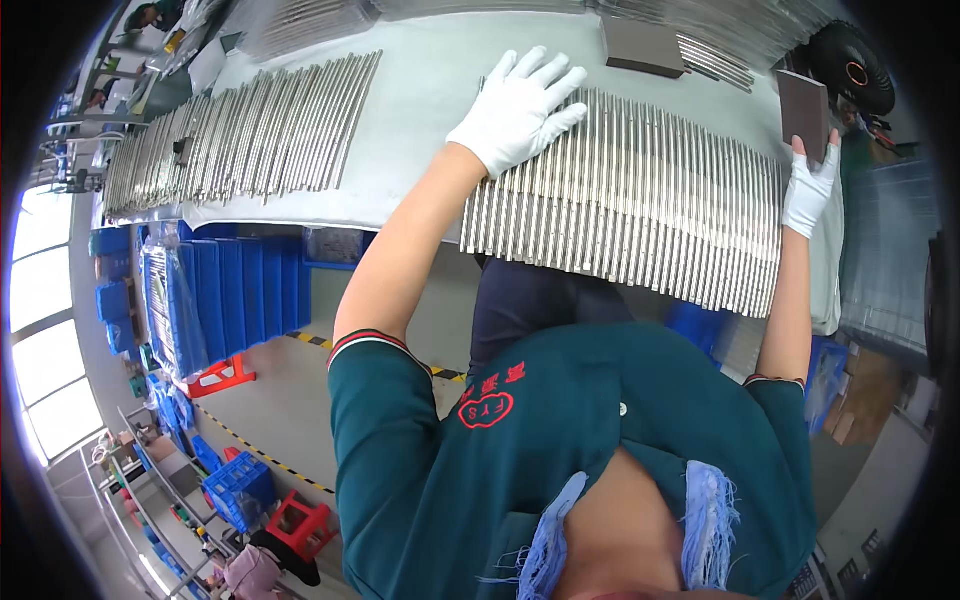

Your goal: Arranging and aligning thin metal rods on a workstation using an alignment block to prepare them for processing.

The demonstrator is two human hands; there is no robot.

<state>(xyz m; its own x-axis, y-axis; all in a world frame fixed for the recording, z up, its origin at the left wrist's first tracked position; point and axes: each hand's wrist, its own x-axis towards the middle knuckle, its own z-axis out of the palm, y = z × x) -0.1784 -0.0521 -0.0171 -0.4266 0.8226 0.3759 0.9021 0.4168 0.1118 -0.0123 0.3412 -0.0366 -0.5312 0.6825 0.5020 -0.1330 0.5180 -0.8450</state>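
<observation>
My left hand (518, 112), in a white glove, lies palm down with its fingers spread over the left end of a wide row of metal rods (630, 190). The rods lie side by side, and their near ends reach over the table's front edge. At the row's right end, my right hand (812, 190) grips a dark brown rectangular block (803, 110) between thumb and fingers. Its glove leaves some fingertips bare. The block stands upright above the table. Part of the right hand's grip is hidden behind it.
A second row of metal rods (240, 135) lies on the left of the white table (410, 110). Another brown block (642, 47) rests at the back beside a few rods (715, 62). A black fan (850, 68) stands back right. Blue crates (245, 285) sit below the table, left.
</observation>
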